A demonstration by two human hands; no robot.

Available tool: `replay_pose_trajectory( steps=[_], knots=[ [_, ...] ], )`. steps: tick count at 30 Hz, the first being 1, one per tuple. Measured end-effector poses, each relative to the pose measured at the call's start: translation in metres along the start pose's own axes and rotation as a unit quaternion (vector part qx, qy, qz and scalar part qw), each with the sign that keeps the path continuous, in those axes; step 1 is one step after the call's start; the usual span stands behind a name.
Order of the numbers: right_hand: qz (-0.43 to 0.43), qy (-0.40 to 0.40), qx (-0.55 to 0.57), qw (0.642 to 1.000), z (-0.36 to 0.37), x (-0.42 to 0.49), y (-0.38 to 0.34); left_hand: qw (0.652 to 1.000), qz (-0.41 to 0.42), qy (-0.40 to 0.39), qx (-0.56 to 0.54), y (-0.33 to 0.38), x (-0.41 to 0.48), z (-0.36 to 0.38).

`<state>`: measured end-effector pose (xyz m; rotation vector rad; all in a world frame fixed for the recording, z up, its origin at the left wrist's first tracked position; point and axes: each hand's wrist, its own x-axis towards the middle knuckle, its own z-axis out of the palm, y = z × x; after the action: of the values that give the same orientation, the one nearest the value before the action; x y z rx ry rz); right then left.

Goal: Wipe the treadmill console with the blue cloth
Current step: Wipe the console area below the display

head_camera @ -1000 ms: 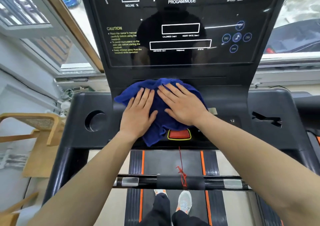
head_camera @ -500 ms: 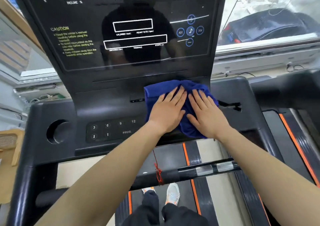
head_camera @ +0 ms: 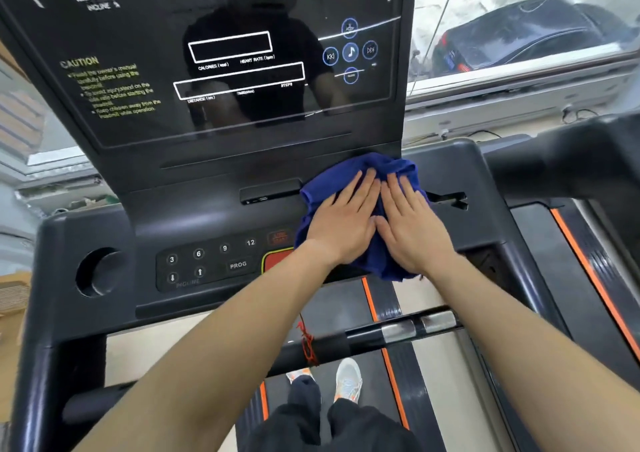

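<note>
Blue cloth bunched lengthwise under flat hands

Head cam only: looks fwd/down, close over treadmill console, tilted slightly.

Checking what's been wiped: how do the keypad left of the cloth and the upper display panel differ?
The keypad lies low and nearly flat, matte, with numbers, arrows and PROG. The display panel stands tilted above it, glossy, mirroring the person, with outlined boxes and caution text. Both are black, and the blue cloth covers neither.
</note>
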<state>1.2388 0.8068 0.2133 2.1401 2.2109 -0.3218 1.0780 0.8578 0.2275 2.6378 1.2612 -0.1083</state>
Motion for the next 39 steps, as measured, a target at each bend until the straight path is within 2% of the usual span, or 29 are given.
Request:
replay_pose_trajectory(
  steps=[3, 6, 11, 16, 19, 24, 28, 34, 37, 39],
  knots=[
    [-0.009, 0.005, 0.004, 1.0, 0.004, -0.038, -0.021, 0.999, 0.024, -0.015, 0.015, -0.003, -0.036, 0.006],
    [-0.087, -0.034, 0.011, 0.996, 0.003, -0.056, -0.057, 1.0, -0.001, 0.0, 0.011, -0.033, -0.085, 0.012],
    [-0.208, -0.065, 0.021, 0.976, 0.004, -0.017, -0.148, 0.992, -0.123, 0.026, 0.004, -0.106, -0.16, 0.016],
    [-0.271, -0.077, 0.03, 0.959, 0.006, 0.004, -0.246, 0.965, -0.257, 0.032, -0.025, -0.153, -0.22, 0.021],
    [-0.297, -0.078, 0.019, 0.951, 0.013, -0.004, -0.269, 0.952, -0.305, 0.025, -0.005, -0.154, -0.243, 0.027],
    [-0.313, -0.064, -0.009, 0.947, 0.014, -0.019, -0.229, 0.956, -0.294, 0.017, 0.005, -0.118, -0.229, 0.022],
    [-0.226, -0.041, -0.005, 0.973, 0.005, -0.011, -0.15, 0.973, -0.229, 0.015, -0.018, -0.086, -0.158, 0.011],
    [-0.063, -0.022, 0.012, 0.998, 0.0, -0.039, -0.034, 0.994, -0.111, 0.003, 0.012, 0.01, -0.07, 0.018],
    [-0.041, 0.001, 0.02, 0.999, 0.004, -0.065, -0.02, 0.996, -0.077, 0.005, 0.038, 0.044, -0.069, 0.027],
    [-0.047, 0.025, 0.04, 0.998, 0.009, -0.078, -0.021, 0.997, -0.063, 0.049, 0.007, 0.054, -0.077, 0.029]
  ],
)
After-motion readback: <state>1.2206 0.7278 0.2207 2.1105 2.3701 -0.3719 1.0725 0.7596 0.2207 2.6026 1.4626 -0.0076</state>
